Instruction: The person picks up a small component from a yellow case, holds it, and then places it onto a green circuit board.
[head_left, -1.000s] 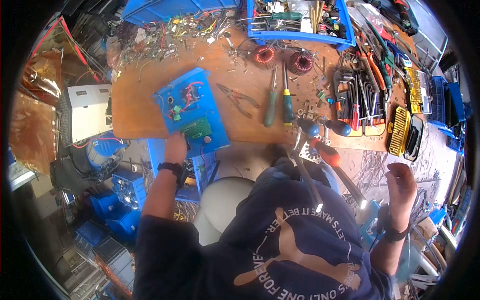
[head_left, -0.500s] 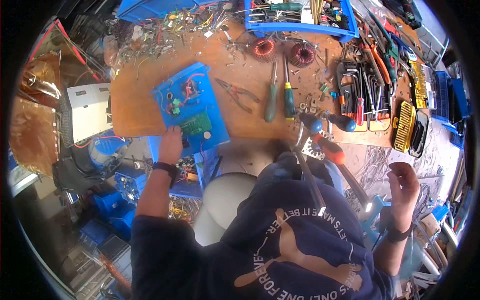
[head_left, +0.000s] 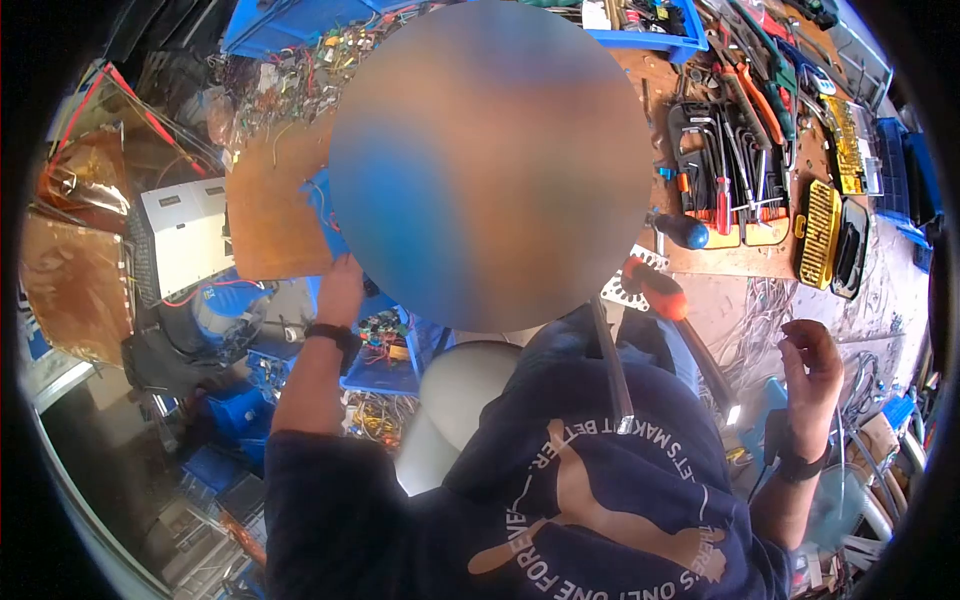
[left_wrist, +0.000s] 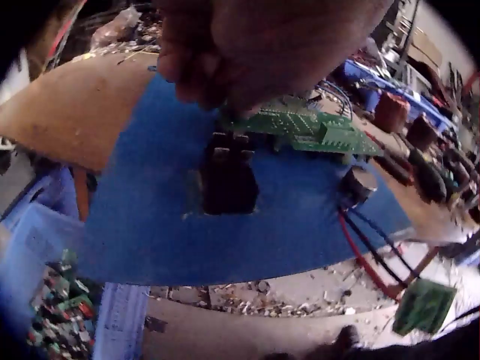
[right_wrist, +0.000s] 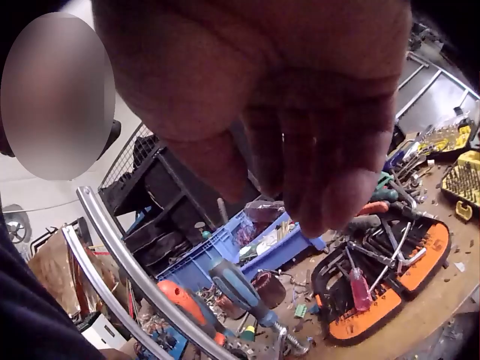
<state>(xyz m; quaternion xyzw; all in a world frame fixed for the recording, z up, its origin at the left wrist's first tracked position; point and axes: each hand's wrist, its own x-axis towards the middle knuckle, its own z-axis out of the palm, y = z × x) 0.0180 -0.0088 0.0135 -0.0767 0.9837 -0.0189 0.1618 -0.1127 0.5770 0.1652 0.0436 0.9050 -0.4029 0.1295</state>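
Board handling at bench edge; reaching over green circuit board (left_wrist: 289, 124) with left hand (left_wrist: 274, 45), curling fingers down beside its end, probably for steadying it on blue panel (left_wrist: 150, 217); drawing fingertips close together, but hiding contact under the hand, so not telling whether clamping on board or only touching; lying flat under board and overhanging wooden bench (left_wrist: 67, 120), as for panel, seemingly giving that hand room from the near side; sitting in front of the fingers, as for black socket (left_wrist: 229, 180), metal tabs facing up; dangling off panel's near side on red, black and blue wires (left_wrist: 375, 262), as for green terminal block (left_wrist: 424, 306), perhaps for staying reachable.

Holding right hand (head_left: 815, 365) raised well apart from panel, over by the body's right side; bending fingers loosely, spacing thumb from them, gripping nothing; hovering nearest blue-handled clamp (head_left: 680, 230), orange-handled clamp (head_left: 660, 292) and hex key set (head_left: 730, 180), likely idling there for clearance.
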